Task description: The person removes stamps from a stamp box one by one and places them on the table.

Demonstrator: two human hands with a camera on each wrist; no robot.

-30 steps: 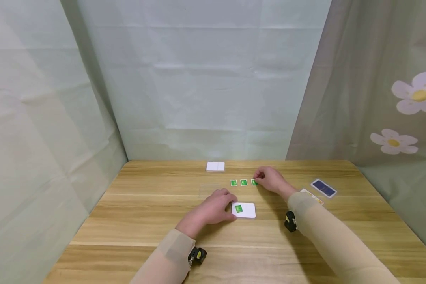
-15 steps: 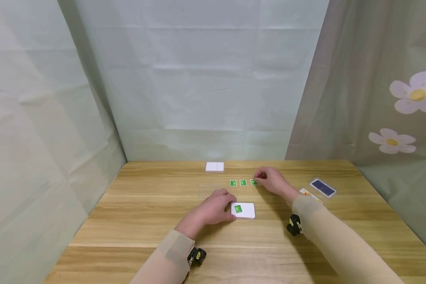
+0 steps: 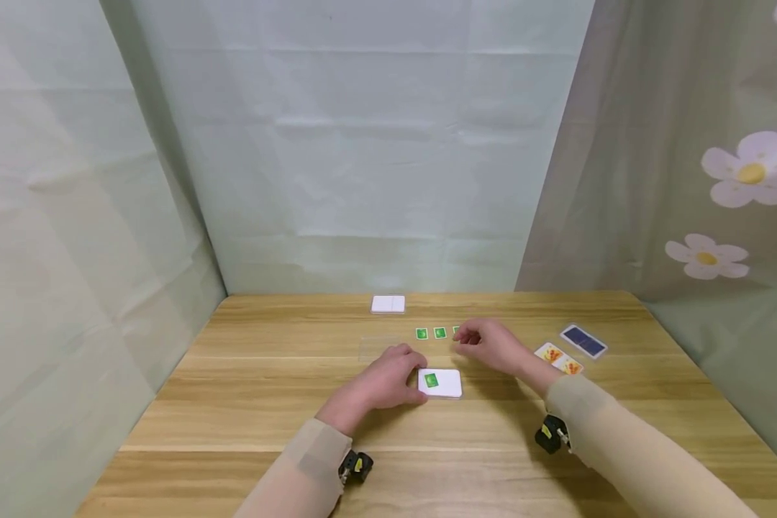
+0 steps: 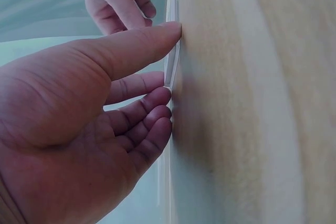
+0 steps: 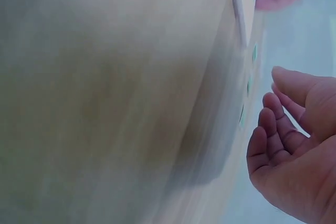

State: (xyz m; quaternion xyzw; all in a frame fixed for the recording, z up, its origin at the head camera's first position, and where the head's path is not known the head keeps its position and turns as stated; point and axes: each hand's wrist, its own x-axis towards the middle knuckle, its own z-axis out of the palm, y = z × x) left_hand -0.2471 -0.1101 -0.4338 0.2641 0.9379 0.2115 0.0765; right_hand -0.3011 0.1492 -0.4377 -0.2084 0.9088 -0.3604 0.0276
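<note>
My left hand (image 3: 388,378) holds a thin stack of white cards (image 3: 449,384) on the wooden table, thumb at the near edge and fingers at the far edge. On that stack lies a small green card (image 3: 431,380), slightly tilted. In the left wrist view, the stack (image 4: 171,66) appears edge-on between thumb and fingers. My right hand (image 3: 488,345) hovers right of the stack, fingers loosely curled around nothing. Behind it is a row of small green cards (image 3: 439,333), the rightmost partly hidden by the fingers. The right wrist view also shows this right hand (image 5: 299,135) bare.
Another white card stack (image 3: 388,304) lies at the table's back edge. A clear plastic sheet (image 3: 377,347) is behind my left hand. To the right are a card with orange-red pictures (image 3: 560,357) and a dark blue card (image 3: 584,341). Cloth curtains (image 3: 375,144) enclose the table.
My right hand has drawn back from the rightmost green card toward me, its fingertips coming away from it. More of the orange-red picture card shows. My left hand stays on the white stack.
</note>
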